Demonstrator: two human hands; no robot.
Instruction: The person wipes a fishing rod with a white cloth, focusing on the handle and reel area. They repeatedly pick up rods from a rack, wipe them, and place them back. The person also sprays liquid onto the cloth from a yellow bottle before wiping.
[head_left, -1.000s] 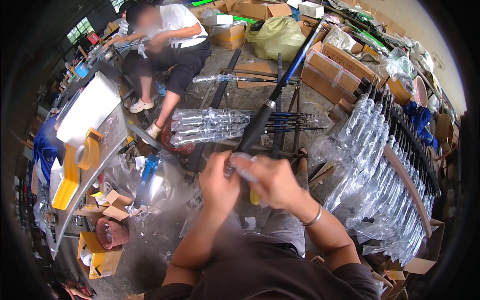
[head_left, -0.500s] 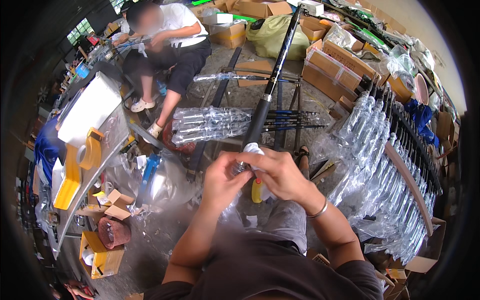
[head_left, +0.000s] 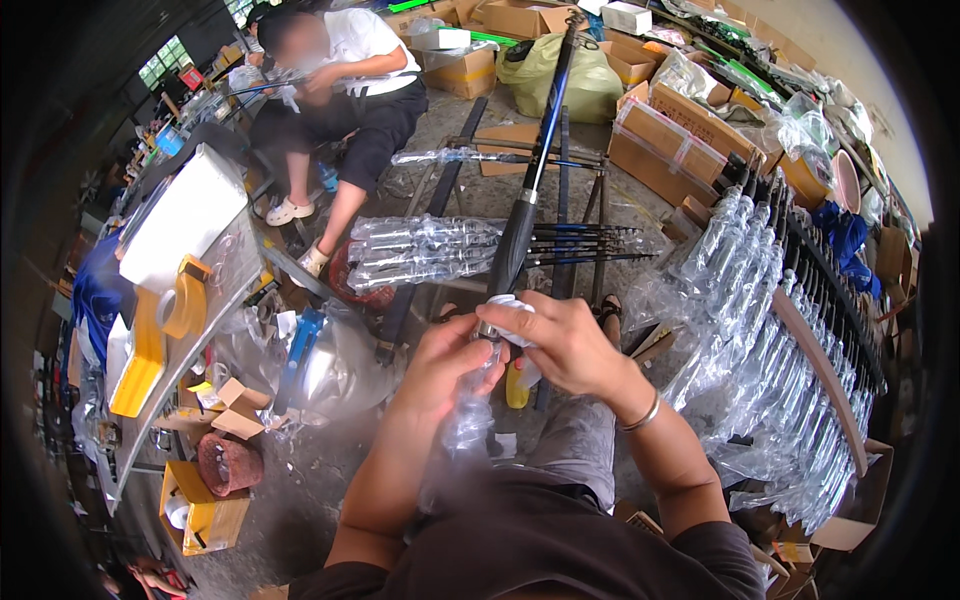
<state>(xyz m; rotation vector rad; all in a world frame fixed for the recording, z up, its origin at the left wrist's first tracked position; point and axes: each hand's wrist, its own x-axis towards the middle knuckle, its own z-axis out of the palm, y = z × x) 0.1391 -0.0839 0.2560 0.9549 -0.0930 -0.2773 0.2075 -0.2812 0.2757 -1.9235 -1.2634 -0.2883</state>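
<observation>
At the left edge stands a worktop (head_left: 150, 400) carrying a white block (head_left: 185, 215) and a yellow tape dispenser (head_left: 150, 345). Below it, small cardboard boxes (head_left: 225, 405) and a red basket (head_left: 228, 462) lie on the floor.

At upper left a seated person (head_left: 340, 80) in a white top handles a bagged rod.

In the centre, a bundle of bagged rods (head_left: 430, 250) lies across a low metal stand (head_left: 565, 215).

The left hand (head_left: 450, 360) is closed around a clear plastic sleeve (head_left: 468, 425) just below the butt end of a dark fishing rod (head_left: 525, 210). The rod runs from both hands up and away toward a green sack (head_left: 575, 75) at the top.

The right hand (head_left: 560, 345), touching the left, is curled over the rod's butt end, its fingers pinching a white piece there. A metal bangle (head_left: 640, 415) sits on the right wrist.

To the right, a long rack (head_left: 800, 330) holds many rods in clear bags, leaning side by side. Behind it are cardboard cartons (head_left: 690, 125).
</observation>
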